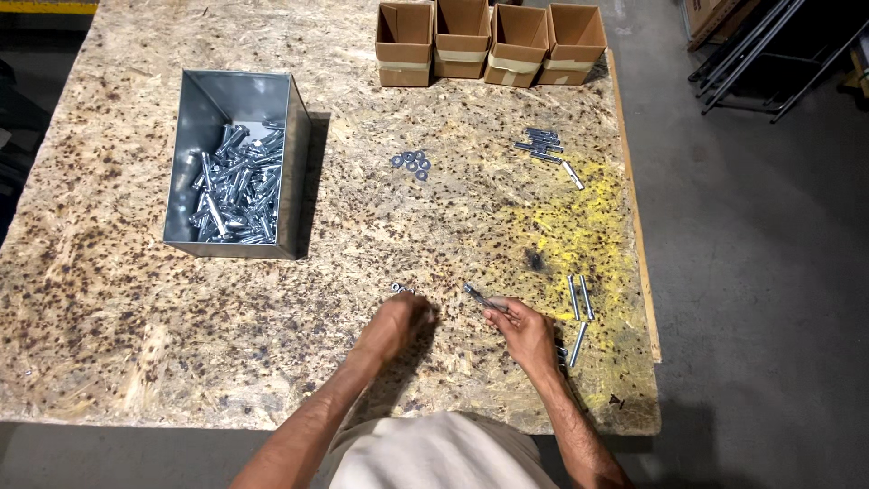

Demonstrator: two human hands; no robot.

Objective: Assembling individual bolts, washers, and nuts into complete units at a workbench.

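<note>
My right hand (525,333) holds a long silver bolt (483,298) by its near end, the bolt pointing up and left over the chipboard table (109,299). My left hand (400,319) rests with curled fingers on the table beside a small nut or washer (396,288); whether it grips anything is hidden. Three loose bolts (579,299) lie just right of my right hand on a yellow-stained patch.
A metal bin (294,163) full of bolts stands at the left. A cluster of washers (411,164) lies mid-table. More bolts (543,145) lie at the back right. Several open cardboard boxes (489,41) line the far edge. The table's right edge (638,226) borders grey floor.
</note>
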